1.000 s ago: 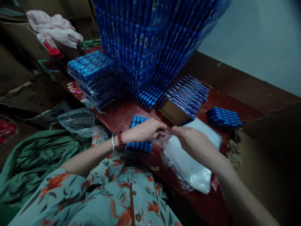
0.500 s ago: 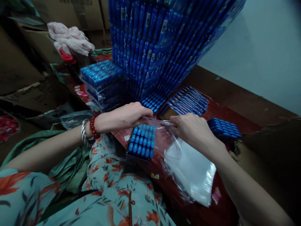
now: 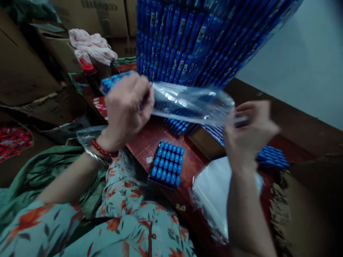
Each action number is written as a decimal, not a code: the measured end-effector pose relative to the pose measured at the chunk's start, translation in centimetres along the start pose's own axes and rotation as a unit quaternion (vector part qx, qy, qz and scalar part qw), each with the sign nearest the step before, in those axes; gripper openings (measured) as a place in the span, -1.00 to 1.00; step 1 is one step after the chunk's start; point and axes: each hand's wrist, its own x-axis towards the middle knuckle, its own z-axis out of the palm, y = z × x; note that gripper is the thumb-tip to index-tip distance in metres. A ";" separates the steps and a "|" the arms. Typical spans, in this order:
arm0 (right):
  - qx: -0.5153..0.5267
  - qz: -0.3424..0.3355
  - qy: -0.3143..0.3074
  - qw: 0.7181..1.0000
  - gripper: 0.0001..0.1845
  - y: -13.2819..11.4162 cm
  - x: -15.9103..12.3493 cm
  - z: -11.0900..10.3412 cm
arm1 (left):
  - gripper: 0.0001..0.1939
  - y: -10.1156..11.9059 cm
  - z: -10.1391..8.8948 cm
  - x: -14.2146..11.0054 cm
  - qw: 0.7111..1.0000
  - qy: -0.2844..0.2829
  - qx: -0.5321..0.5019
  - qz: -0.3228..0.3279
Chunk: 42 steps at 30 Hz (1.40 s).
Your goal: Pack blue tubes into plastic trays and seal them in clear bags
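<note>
A clear plastic bag (image 3: 187, 101) is stretched sideways in the air between my two hands. My left hand (image 3: 128, 107), blurred and with bracelets at the wrist, is closed on the bag's left end. On the other side my right hand (image 3: 245, 132) pinches its right end, also somewhat blurred. Beneath them a block of blue oval-topped pieces in rows (image 3: 167, 164) lies on the red table near its front edge. To the right of that block rests a pile of flat clear bags (image 3: 214, 189), partly hidden by my right forearm.
A tall stack of blue packs with barcodes (image 3: 182, 43) rises at the back. More blue pieces (image 3: 273, 156) lie at the right, near an open cardboard box (image 3: 205, 141). A red-capped bottle (image 3: 89, 73) and a pink cloth (image 3: 92, 46) stand at the back left.
Both hands have risen and spread apart, pulling the bag up and taut between them. The bag no longer covers the block of blue pieces. The view has shifted slightly.
</note>
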 end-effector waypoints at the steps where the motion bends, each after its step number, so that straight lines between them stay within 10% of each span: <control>1: 0.067 0.045 -0.018 0.997 -0.81 0.9 -2.0 2.1 | -0.83 -0.1 1.7 -2.0 0.998 -0.021 -0.045 -0.027; 5: 0.177 0.201 -0.137 0.953 -0.80 4.4 -10.4 10.7 | -0.87 0.1 10.7 -10.6 0.918 -0.232 -0.244 -0.211; 9: 0.205 0.268 -0.211 0.917 -0.72 5.7 -15.4 14.3 | -0.88 1.4 15.3 -16.1 0.881 -0.302 -0.285 -0.227; 23: 0.254 0.216 -0.296 0.895 -0.63 3.1 -21.0 8.2 | -0.85 4.7 7.2 -23.7 0.817 -0.275 -0.363 -0.352; 32: 0.289 0.356 -0.242 0.855 -0.63 3.5 -22.0 10.2 | -0.83 5.1 7.7 -23.8 0.746 -0.320 -0.351 -0.467; 42: 0.326 0.379 -0.353 0.791 -0.62 6.8 -22.4 10.9 | -0.72 3.2 7.7 -21.9 0.757 -0.421 -0.363 -0.344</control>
